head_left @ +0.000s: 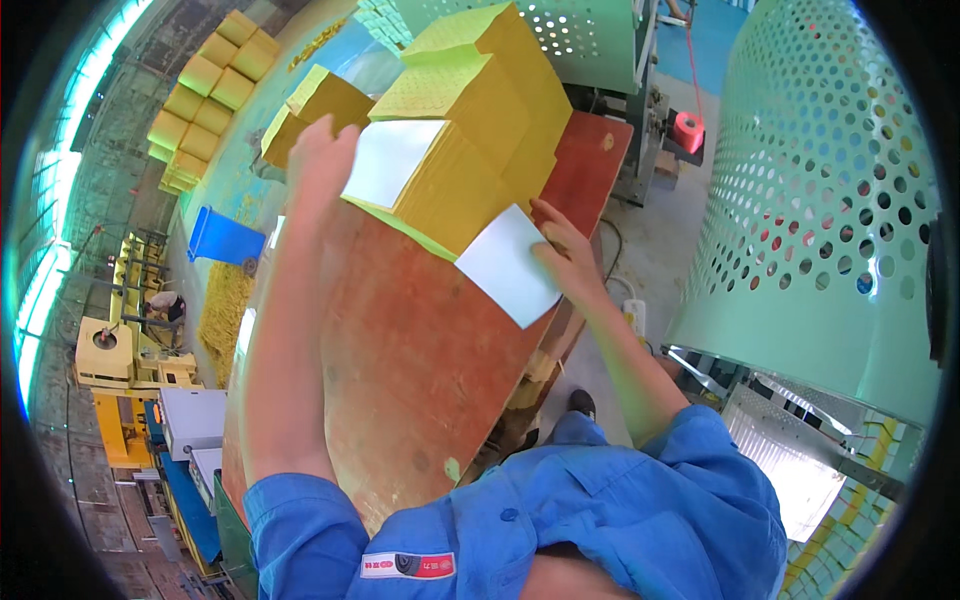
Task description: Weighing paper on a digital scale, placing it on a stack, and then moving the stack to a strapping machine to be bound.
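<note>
My right grip [568, 255] pinches flat white sheet [508, 266]; left grip [325, 150] blurred, can't tell state. Blocky yellow stack [455, 195] between, on red tabletop [400, 350].

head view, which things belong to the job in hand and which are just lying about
Seem part of the job:
- held white sheet, in the right hand
- second white sheet on the yellow stack, beside the left hand
- red-brown table

Seem just nearby:
- blue bin
- pink roll
- yellow bales, upper left
</note>
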Motion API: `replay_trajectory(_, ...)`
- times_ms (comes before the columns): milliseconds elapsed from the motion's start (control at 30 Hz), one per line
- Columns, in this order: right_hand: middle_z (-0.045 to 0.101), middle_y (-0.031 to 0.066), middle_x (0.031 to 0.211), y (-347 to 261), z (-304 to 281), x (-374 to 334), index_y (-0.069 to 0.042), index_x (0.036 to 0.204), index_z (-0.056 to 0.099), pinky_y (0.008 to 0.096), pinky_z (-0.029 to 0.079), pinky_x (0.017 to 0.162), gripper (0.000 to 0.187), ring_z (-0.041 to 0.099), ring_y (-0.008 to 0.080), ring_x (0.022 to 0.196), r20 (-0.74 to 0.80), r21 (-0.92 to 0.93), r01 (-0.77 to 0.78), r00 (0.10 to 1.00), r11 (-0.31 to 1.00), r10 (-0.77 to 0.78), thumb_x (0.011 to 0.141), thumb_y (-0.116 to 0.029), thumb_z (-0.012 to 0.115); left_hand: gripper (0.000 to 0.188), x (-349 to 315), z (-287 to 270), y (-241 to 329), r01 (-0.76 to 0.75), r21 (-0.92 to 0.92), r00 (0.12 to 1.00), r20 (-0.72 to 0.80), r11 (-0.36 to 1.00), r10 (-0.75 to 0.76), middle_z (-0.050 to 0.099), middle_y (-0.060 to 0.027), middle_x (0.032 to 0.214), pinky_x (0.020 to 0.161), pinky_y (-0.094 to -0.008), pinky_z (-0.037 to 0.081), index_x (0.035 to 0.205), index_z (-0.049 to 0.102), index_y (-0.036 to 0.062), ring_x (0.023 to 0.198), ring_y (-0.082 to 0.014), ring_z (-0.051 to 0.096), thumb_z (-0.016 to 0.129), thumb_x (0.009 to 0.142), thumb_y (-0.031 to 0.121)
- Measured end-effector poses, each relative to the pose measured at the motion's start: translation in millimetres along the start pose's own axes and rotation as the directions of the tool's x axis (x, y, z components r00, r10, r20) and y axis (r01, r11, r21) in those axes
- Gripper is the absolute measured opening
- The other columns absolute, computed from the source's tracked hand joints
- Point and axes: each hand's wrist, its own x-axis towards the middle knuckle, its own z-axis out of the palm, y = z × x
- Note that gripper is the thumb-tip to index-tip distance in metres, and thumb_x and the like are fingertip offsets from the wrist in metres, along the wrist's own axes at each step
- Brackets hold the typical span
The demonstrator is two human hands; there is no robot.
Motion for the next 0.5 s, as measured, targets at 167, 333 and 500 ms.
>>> replay_trajectory(167,0.055,0.0188,0.129,0.2,18.8,11.6,0.005,0.077,0.051,0.0302,0.046,0.082,0.019,0.060,0.0240,0.105,0.018,-0.203,0.077,0.997,0.976,-0.075,0.076,-0.013,0.059,0.052,-10.8,45.9,-11.2,0.083,0.158,0.926,0.352,0.984,-0.135,0.057,-0.0242,0.126,0.099,-0.0464,0.042,0.122,0.059,0.0020,0.117,-0.0385,0.054,0.041,0.091,0.040)
replay_trajectory(333,0.058,0.0182,0.125,-6.5,-3.3,-42.7,0.003,0.082,0.057,0.0370,0.045,0.091,0.020,0.059,0.0274,0.108,0.261,-0.389,0.285,0.946,0.876,-0.192,0.077,-0.016,0.060,0.047,-74.7,18.9,6.7,-0.172,-0.166,0.953,0.223,0.971,0.207,0.056,-0.0240,0.126,0.102,-0.0470,0.038,0.126,0.053,-0.0010,0.118,-0.0399,0.052,0.040,0.096,0.032)
replay_trajectory(500,0.063,0.0117,0.116,-27.9,-8.5,-193.5,0.002,0.120,0.061,0.0353,0.047,0.092,0.041,0.064,0.0234,0.099,0.398,0.361,-0.612,0.783,0.703,0.477,0.081,-0.012,0.058,0.044,-179.4,-55.4,-11.1,-0.413,-0.406,0.796,0.273,0.815,0.540,0.050,-0.0220,0.135,0.108,-0.0471,0.032,0.131,0.050,0.0002,0.125,-0.0397,0.046,0.047,0.092,0.021)
